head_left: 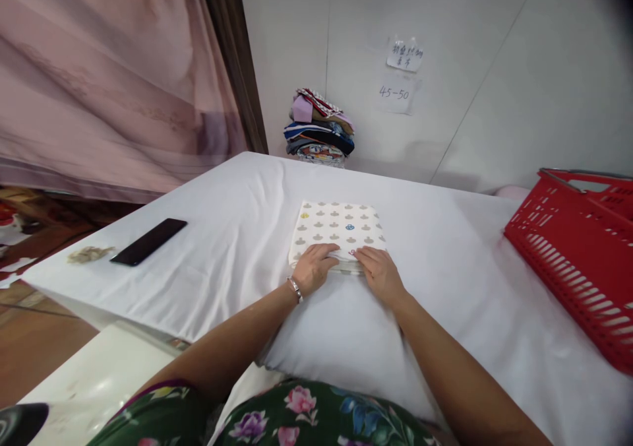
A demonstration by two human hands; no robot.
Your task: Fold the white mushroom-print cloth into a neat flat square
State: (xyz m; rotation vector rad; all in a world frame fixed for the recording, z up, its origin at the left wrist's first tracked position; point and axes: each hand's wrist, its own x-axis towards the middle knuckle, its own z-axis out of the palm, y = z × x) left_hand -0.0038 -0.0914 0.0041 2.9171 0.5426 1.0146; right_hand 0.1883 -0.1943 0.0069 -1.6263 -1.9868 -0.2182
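Note:
A folded white cloth (341,225) lies on the white-covered table in front of me, in a neat near-square shape. It is printed with rows of grey motifs plus a few small yellow, blue and pink ones. At its near edge, left of the middle, my left hand (315,268) has its fingers on the top layer, closed on the edge; a silver bracelet circles that wrist. My right hand (382,273) holds the same edge near the right corner, fingers bent over it. Both thumbs are partly hidden. Several layers show between the hands.
A red plastic basket (573,254) stands at the right. On the left lie a black phone (149,241) and a small beige bundle (90,254). A stack of folded fabrics (319,129) rises beyond the far edge, by the wall. A pink curtain (113,70) hangs at the left.

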